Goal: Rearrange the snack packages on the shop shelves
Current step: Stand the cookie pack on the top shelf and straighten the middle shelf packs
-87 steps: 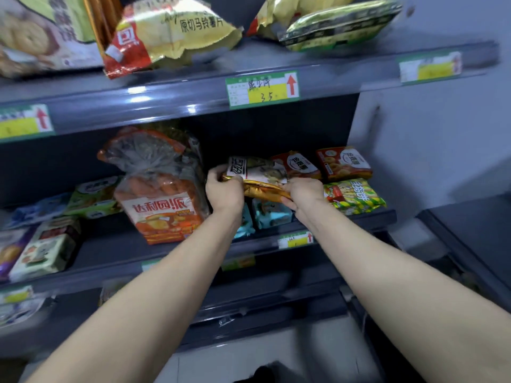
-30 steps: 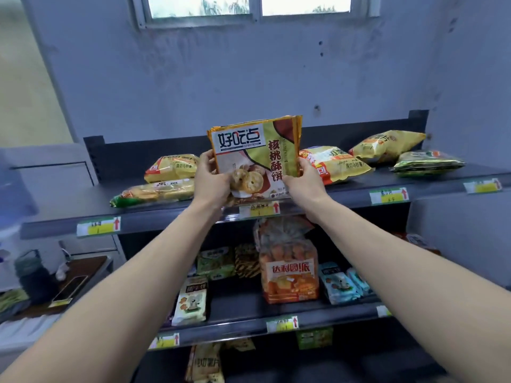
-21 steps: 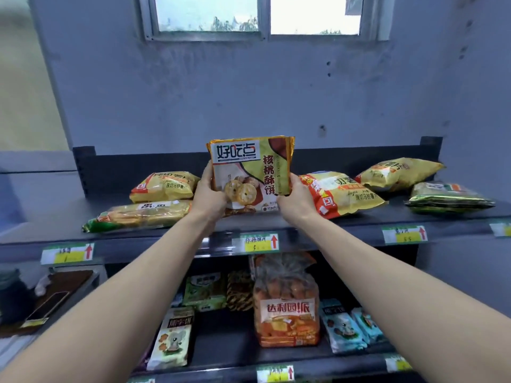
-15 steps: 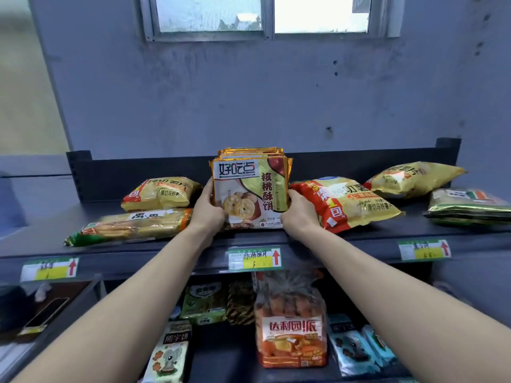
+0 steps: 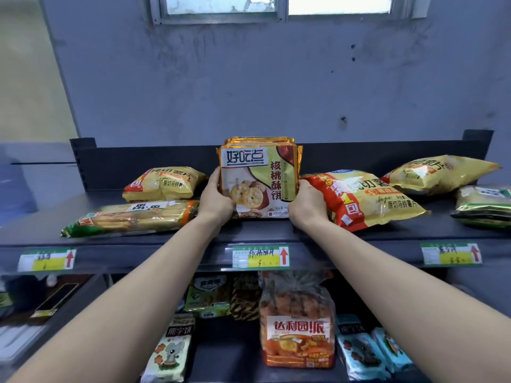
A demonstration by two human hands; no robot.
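Observation:
A gold and green walnut biscuit package (image 5: 260, 175) stands upright in the middle of the top shelf (image 5: 249, 233), with more of the same packs stacked behind it. My left hand (image 5: 217, 200) grips its left edge and my right hand (image 5: 307, 205) grips its right edge, fingers curled round the pack. Its bottom edge rests on the shelf board. A big red and yellow potato chip bag (image 5: 365, 200) lies just right of my right hand. A long biscuit roll pack (image 5: 132, 219) and a smaller chip bag (image 5: 163, 183) lie to the left.
Further right lie another yellow chip bag (image 5: 439, 172) and a flat green pack (image 5: 484, 205). Price tags (image 5: 261, 257) line the shelf front. The lower shelf holds an orange cake bag (image 5: 298, 324), green packs (image 5: 207, 297), a koala biscuit pack (image 5: 168, 352) and blue packs (image 5: 365, 352).
Both hands lifted the biscuit package from the lower shelf up to the top shelf and set it down upright against the packs behind. My view rose with it.

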